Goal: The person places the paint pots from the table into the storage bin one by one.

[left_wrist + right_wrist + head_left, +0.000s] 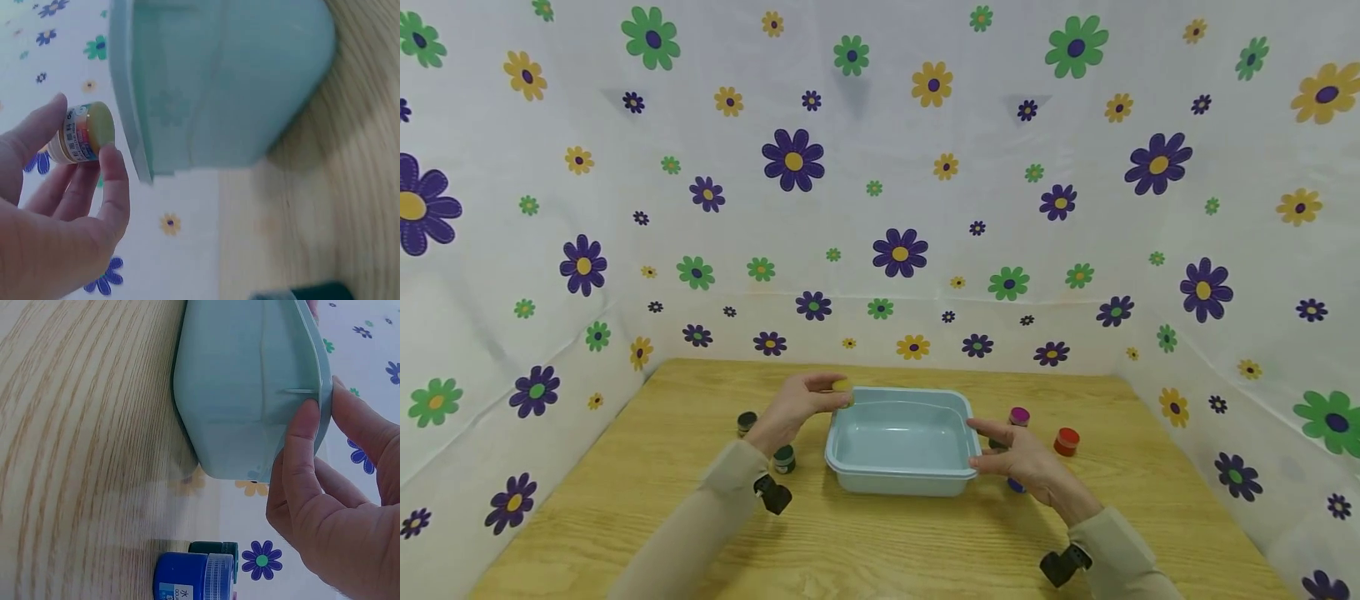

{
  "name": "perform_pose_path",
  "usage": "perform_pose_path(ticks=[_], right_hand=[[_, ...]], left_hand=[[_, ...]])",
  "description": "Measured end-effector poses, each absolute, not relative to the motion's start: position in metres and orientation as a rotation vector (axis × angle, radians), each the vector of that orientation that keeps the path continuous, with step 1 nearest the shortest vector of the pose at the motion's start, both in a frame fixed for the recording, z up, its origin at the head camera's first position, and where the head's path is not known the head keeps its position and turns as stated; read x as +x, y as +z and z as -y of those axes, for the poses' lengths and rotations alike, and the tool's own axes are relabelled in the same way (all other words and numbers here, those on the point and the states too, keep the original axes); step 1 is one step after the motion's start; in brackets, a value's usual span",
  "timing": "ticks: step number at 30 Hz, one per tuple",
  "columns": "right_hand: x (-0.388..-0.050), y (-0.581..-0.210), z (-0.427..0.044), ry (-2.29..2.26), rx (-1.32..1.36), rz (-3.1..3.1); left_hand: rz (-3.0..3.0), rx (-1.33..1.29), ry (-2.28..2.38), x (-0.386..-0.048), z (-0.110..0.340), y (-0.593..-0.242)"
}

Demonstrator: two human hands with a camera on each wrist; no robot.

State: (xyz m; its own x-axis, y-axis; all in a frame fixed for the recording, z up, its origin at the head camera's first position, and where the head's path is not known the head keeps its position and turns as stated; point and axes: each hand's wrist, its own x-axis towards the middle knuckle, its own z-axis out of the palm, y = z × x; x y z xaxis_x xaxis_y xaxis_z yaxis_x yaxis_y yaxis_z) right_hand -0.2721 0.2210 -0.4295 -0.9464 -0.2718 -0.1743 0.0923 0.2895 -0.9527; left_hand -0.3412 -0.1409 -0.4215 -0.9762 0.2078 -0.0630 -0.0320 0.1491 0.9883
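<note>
A small paint jar with a yellow end (100, 128) is pinched between the thumb and fingers of my left hand (793, 408), above the basin's left rim. The light blue plastic basin (902, 484) stands on the table between both hands, with nothing seen inside it. My right hand (1026, 458) pinches the basin's right rim, thumb and fingers on opposite sides of it in the right wrist view. Beside and partly behind that hand stand a blue jar (181, 575), a dark green jar (215, 547) and a magenta-lidded jar (1018, 417).
Left of the basin, a black-lidded jar (747, 422) and a dark green jar (784, 459) stand near my left wrist. A red jar (1066, 442) is farther right. Flower-printed sheeting (895, 200) encloses the wooden table (880, 550) at the back and sides.
</note>
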Motion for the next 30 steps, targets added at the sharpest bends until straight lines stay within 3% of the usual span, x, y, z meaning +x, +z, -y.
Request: perform_pose_path(ticks=[30], right_hand=[[-0.273, -0.429, -0.22, -1.678, -0.151, -2.304]], left_hand=[[-2.196, 0.253, 1.85, -0.336, 0.046, -0.413]])
